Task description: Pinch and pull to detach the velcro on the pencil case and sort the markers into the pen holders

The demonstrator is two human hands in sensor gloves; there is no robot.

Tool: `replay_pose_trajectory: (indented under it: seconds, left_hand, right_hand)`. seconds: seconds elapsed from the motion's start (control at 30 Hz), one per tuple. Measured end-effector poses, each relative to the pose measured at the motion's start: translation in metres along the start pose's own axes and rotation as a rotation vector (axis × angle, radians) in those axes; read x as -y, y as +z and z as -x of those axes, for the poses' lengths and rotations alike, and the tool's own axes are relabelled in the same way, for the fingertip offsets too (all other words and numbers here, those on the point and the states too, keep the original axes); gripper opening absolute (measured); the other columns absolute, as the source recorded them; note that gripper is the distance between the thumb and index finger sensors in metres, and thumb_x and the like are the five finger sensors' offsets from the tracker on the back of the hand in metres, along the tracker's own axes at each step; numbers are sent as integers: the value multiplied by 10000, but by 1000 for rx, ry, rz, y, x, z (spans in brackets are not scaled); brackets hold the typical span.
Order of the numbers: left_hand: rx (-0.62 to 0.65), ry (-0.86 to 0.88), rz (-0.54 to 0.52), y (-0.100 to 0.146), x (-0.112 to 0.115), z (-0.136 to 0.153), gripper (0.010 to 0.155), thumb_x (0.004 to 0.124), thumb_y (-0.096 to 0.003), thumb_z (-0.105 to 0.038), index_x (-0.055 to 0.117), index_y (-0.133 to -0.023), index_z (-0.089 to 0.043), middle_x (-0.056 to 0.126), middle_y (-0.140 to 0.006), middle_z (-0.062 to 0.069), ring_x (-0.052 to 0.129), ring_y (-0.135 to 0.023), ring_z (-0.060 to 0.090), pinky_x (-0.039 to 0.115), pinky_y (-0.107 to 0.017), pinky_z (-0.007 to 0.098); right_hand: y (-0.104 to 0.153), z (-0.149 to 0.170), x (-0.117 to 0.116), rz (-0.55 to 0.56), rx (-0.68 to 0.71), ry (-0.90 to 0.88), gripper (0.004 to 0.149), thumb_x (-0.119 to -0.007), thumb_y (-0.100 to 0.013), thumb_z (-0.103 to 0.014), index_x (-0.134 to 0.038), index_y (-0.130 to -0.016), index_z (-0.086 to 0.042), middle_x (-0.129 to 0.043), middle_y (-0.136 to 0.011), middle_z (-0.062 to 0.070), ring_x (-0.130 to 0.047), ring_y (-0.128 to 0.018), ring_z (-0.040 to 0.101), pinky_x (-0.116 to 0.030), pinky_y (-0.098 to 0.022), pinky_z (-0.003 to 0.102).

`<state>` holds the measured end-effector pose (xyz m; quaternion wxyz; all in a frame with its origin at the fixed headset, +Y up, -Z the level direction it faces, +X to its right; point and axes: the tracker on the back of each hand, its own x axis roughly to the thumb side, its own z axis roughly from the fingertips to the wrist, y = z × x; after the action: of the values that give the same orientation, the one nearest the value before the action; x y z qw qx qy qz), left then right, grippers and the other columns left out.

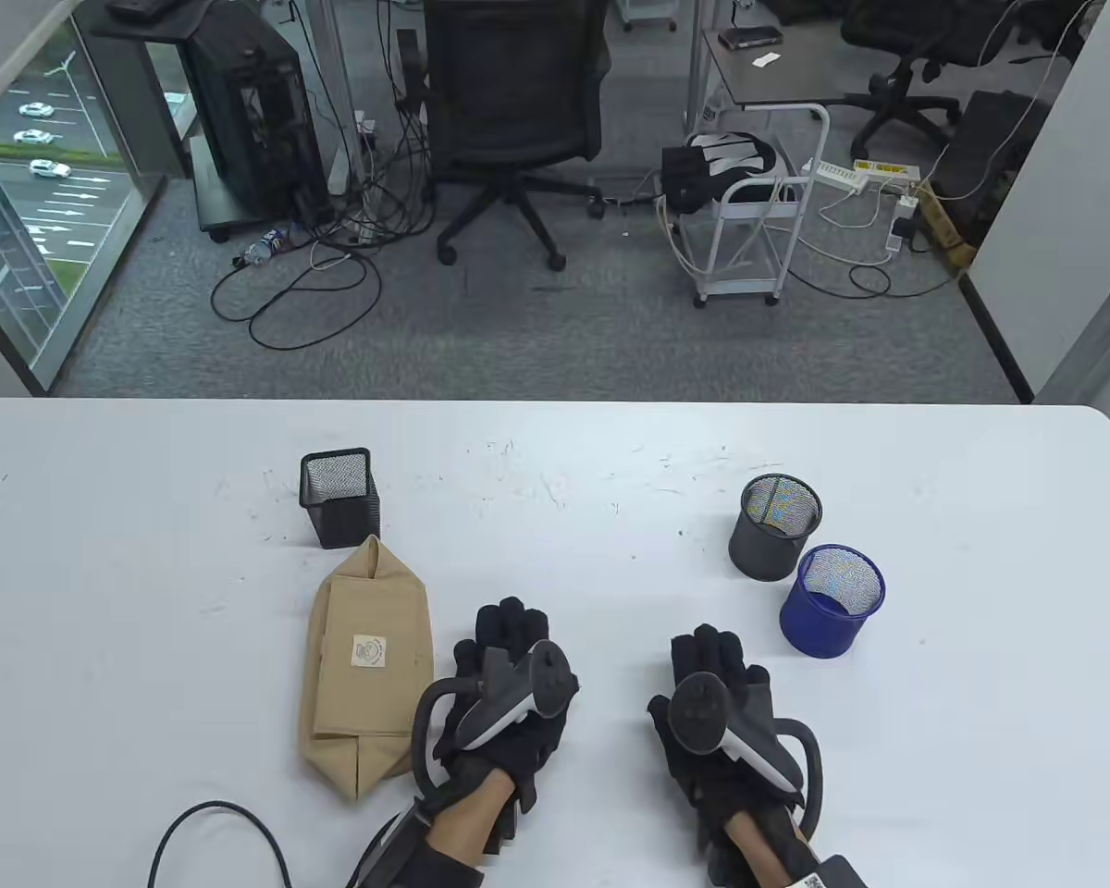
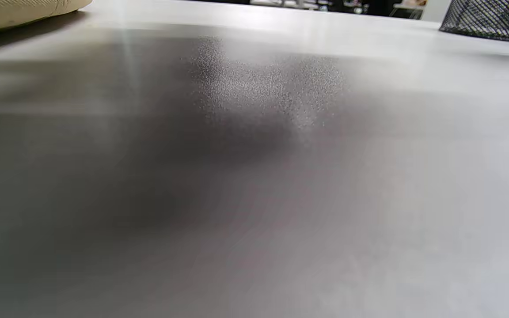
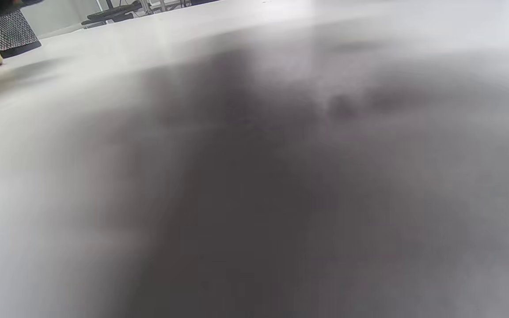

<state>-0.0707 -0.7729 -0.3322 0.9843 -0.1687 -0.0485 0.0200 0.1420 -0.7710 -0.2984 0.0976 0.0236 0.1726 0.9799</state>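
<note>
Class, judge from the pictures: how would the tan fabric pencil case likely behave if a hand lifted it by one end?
The tan fabric pencil case would probably sag, since its cloth shows soft folds. It looks bulged, so it may feel weighty. Lying flat, it seems unlikely to roll.

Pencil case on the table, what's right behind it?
Behind the closed tan pencil case stands the square black mesh holder, close to its far tip. Whether they touch is unclear. The case's contents are covered.

Your wrist views blur the bench (image 2: 254, 198) — the pencil case (image 2: 20, 11) is cut off at the top-left edge, 1 mesh holder (image 2: 486, 20) at the top-right.
</note>
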Motion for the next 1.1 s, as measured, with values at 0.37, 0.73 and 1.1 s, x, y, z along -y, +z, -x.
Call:
replay_pose_trajectory:
  seconds: [0.37, 0.73, 1.1]
  left_hand:
    - [7, -19, -7, 4, -2, -3, 823, 347, -503, -600, 70, -1181, -224, 15, -1247, 71, 57, -1124, 352, 238, -801, 552]
    - [-333, 12, -142, 21, -66, 89, 814, 505, -537, -594, 203, -1208, -247, 214, -1299, 85, 310, -1170, 449, 341, -786, 633]
    - [-636, 281, 104, 1, -47, 182, 1125, 864, -387, -681, 341, -1210, -120, 346, -1282, 220, 448, -1141, 543, 567, -748, 680]
  right_hand:
    - [1, -1, 0, 13, 7, 9, 726, -449, -535, -495, -143, -1128, -210, -75, -1206, 73, -54, -1082, 313, -166, -748, 546]
    - [1, -1, 0, 17, 21, 14, 726, -455, -534, -492, -151, -1127, -203, -83, -1204, 83, -63, -1079, 320, -172, -742, 552]
    - [1, 2, 1, 3, 21, -5, 727, -459, -534, -490, -158, -1128, -199, -93, -1206, 86, -70, -1080, 326, -174, -742, 555]
